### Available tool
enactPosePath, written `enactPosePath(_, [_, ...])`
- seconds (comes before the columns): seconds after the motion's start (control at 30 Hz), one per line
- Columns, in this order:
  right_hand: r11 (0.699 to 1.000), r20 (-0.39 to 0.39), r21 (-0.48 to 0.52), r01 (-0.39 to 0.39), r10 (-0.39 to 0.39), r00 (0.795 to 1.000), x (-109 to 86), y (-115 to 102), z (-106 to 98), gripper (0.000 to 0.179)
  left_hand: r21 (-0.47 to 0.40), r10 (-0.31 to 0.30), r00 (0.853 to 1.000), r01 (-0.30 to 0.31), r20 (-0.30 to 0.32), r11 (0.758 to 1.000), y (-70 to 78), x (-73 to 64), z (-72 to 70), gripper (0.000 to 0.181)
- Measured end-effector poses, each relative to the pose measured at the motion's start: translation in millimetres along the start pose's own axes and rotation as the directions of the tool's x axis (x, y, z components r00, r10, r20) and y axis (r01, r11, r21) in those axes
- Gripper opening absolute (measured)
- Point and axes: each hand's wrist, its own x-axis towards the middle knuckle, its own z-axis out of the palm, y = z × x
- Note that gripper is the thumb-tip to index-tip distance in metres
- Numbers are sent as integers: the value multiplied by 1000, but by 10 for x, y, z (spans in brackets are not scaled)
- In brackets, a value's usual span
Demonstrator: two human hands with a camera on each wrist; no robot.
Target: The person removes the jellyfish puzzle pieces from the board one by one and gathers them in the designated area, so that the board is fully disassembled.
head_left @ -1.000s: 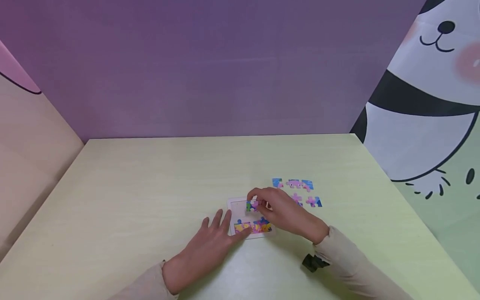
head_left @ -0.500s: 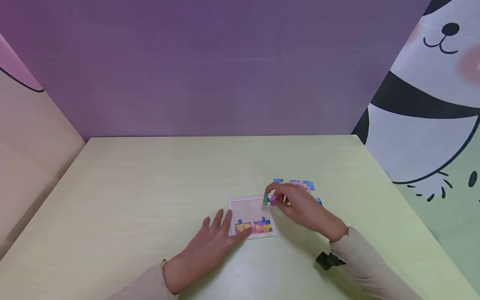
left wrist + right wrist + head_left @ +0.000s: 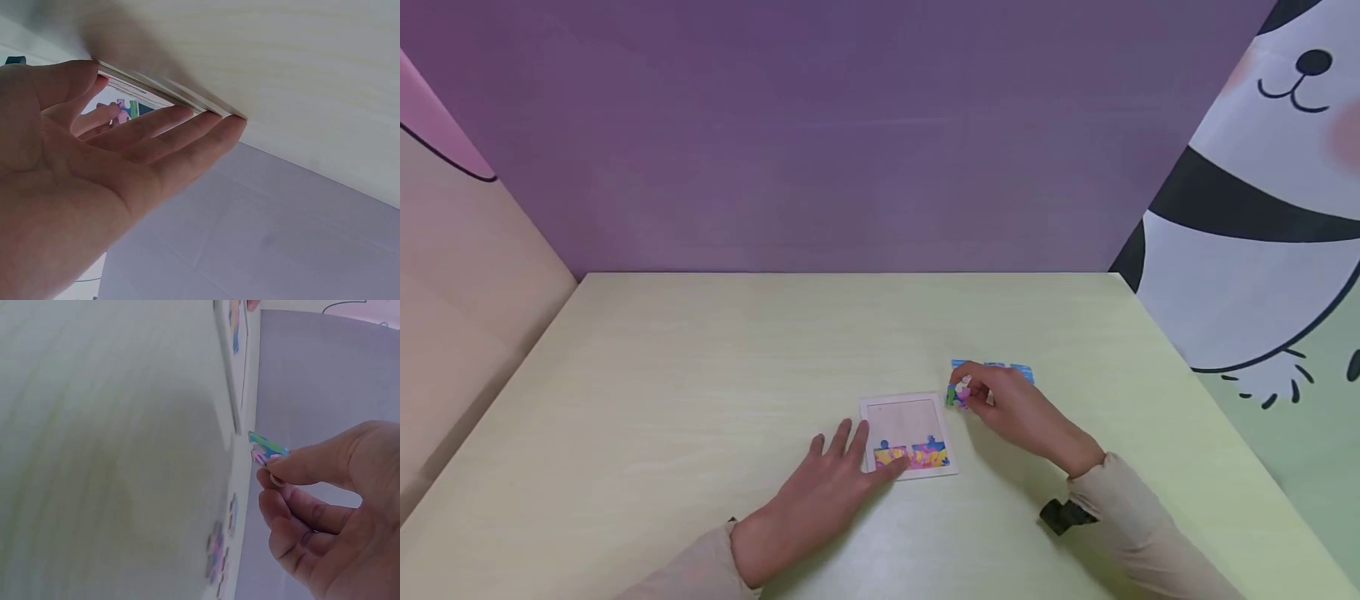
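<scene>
In the head view, the left hand [image 3: 820, 492] has its fingers spread, with the fingertips at the left side of the frame [image 3: 901, 417] and the thumb over its near edge. The set pieces [image 3: 931, 456] lie along the near end of the frame, and the far part is bare. The right hand [image 3: 1026, 417] pinches a piece [image 3: 953, 395] just past the frame's right side. The loose pieces [image 3: 1022, 370] peek out behind that hand on the table [image 3: 715, 375]; some are hidden. In the left wrist view, the left fingers are long and loose and touch the frame's edge, not curled round anything. A soft, steady press like this seems good, so the frame won't slide. In the right wrist view, the thumb and a finger are together on the piece, up off the table, with its green and blue end sticking out. I think a light pinch by the edge is best, because the picture can be seen and turned the right way. Squeezing too hard might make it flip.
</scene>
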Motion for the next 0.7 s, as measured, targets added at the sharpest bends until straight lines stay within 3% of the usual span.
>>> enactPosePath(0.2, [1000, 25, -18, -20, 20, 999, -3, 115, -2, 23, 20, 8, 1000, -8, -3, 1000, 10, 7, 3, 62])
enactPosePath(0.7, [996, -22, -89, -7, 6, 1000, 21, 185, 25, 20, -1, 7, 1000, -7, -12, 1000, 7, 3, -16, 61])
